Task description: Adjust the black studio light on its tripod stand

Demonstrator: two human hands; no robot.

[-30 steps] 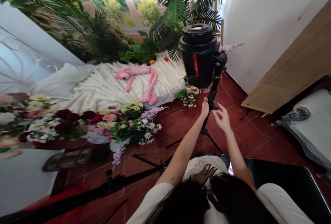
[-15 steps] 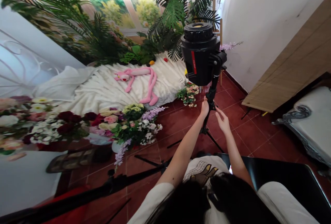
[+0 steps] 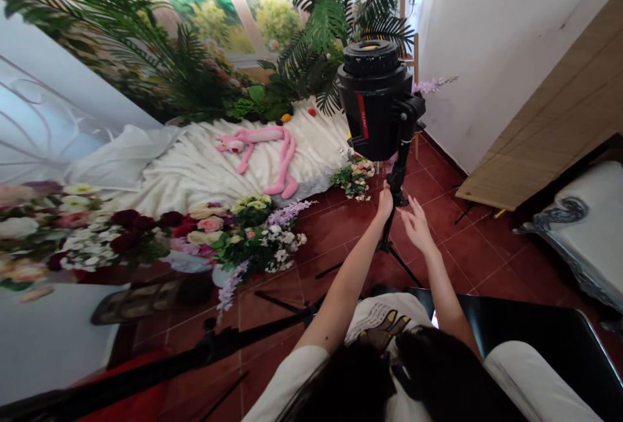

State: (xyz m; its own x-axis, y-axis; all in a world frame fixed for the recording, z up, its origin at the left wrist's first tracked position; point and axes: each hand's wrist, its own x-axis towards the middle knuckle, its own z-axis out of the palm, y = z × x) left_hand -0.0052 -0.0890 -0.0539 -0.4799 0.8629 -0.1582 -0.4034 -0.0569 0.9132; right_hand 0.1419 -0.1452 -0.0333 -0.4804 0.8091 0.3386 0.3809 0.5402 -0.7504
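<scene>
A black studio light (image 3: 377, 113) with a red label stands on a black light stand (image 3: 399, 172) in front of me. My left hand (image 3: 385, 203) is closed around the stand's pole, just below the light; part of its fingers is behind the pole. On the pole's other side, my right hand (image 3: 417, 226) is open, fingers spread, close to a black knob (image 3: 401, 202). Whether its fingertips touch the knob or the pole I cannot tell. The stand's legs (image 3: 405, 263) spread over the floor below my hands.
A pink plush toy (image 3: 260, 143) lies on a white draped blanket (image 3: 189, 162). Artificial flowers (image 3: 253, 234) line its front. A black boom pole (image 3: 233, 342) crosses at lower left. A black table (image 3: 540, 337) is at my right, near a white sofa (image 3: 594, 221).
My right hand has turned and its fingers have shifted slightly left around the knob. The light has moved very slightly left. My left hand stays on the pole.
</scene>
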